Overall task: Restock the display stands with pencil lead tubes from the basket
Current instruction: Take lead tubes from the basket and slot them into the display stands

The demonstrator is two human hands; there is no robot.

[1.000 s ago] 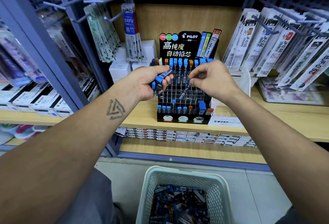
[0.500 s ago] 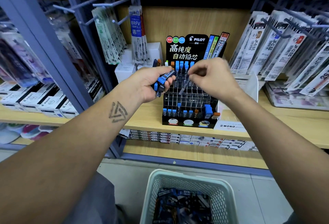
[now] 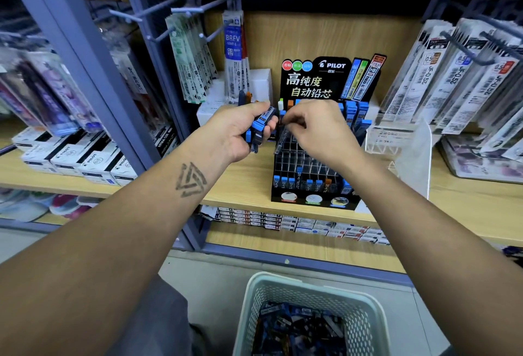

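A light wooden shelf point(image 3: 243, 186) with a wood-grain back panel point(image 3: 297, 36) sits in a grey-blue metal frame point(image 3: 85, 53) whose pegboard hooks point(image 3: 184, 10) carry hanging refill packets point(image 3: 464, 73), above a lower shelf point(image 3: 297, 245) of small boxes and a pale grey tiled floor point(image 3: 215, 290).

Bare forearms, a triangular tattoo point(image 3: 190, 179) on the left one

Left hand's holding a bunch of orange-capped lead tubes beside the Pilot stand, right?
Not quite. The head view shows the left hand holding a bunch of blue-capped lead tubes, not orange-capped, beside the Pilot stand.
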